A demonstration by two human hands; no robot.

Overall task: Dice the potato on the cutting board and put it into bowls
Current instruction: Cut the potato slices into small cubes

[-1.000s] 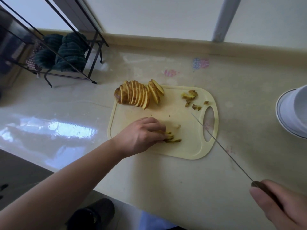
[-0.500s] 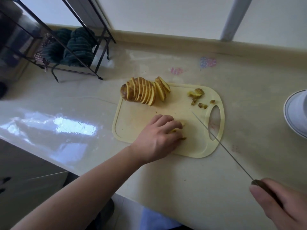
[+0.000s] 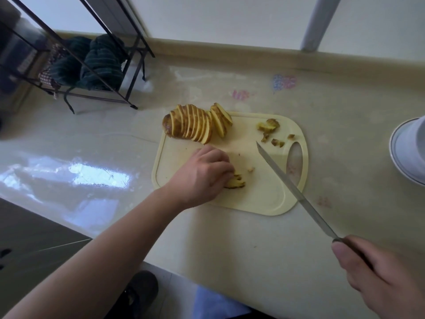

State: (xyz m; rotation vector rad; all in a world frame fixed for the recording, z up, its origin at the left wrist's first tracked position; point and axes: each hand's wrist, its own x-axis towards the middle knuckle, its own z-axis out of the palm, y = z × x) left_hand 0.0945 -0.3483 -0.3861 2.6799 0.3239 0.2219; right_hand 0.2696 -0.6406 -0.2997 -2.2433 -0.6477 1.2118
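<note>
Dicing stage. The left hand (image 3: 202, 174) pressed curled fingers onto a small stack of potato slices (image 3: 235, 181) near the front of the yellow cutting board (image 3: 259, 196). The right hand (image 3: 377, 270) was clamped on the knife (image 3: 296, 192), whose blade hung tilted above the board, clear of the stack. The sliced potato (image 3: 195, 124) sat at the board's far edge; a few diced bits (image 3: 271, 132) lay near the handle hole. The next move, judging by this, called for lowering the blade across the held stack beside the fingertips. A white bowl (image 3: 407, 150) waited on the surface at right.

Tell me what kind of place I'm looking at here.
Likely a home kitchen counter: a cutting board with a sliced potato, a knife in the right hand, and a metal rack against the wall.
</note>
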